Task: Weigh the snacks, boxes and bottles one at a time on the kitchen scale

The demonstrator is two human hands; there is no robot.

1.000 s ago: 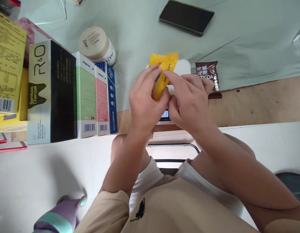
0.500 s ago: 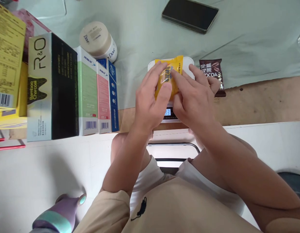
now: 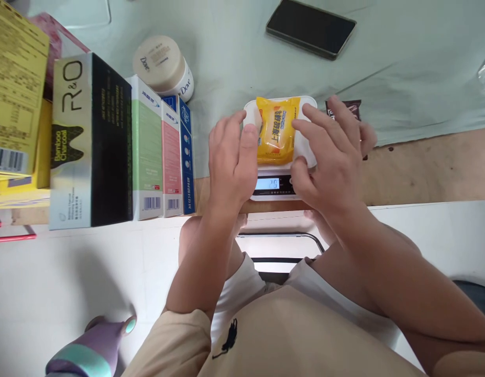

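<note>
A yellow-wrapped soap bar (image 3: 277, 133) with Chinese lettering lies on the white platform of a small digital scale (image 3: 305, 146). The scale's lit display shows digits too faint to read surely. To the left of the soap is my left hand (image 3: 233, 157), holding nothing, its fingers apart from the wrapper at the platform's edge. My right hand (image 3: 331, 157) hovers on the other side with fingers spread, thumb by the scale's front right corner. Behind its fingers, a dark brown cocoa snack packet (image 3: 354, 109) is mostly hidden.
Several boxes stand in a row at left, among them a black R&O toothpaste box (image 3: 109, 141), a green box (image 3: 147, 152) and a blue box (image 3: 186, 157). Behind them is a Dove jar (image 3: 164, 65). A phone (image 3: 311, 29) lies at the back. The table's wooden edge (image 3: 423, 167) runs along the front.
Both hands have let go of the soap and moved apart, left hand leftward, right hand rightward. The soap now rests untouched on the scale, and more of the display shows.
</note>
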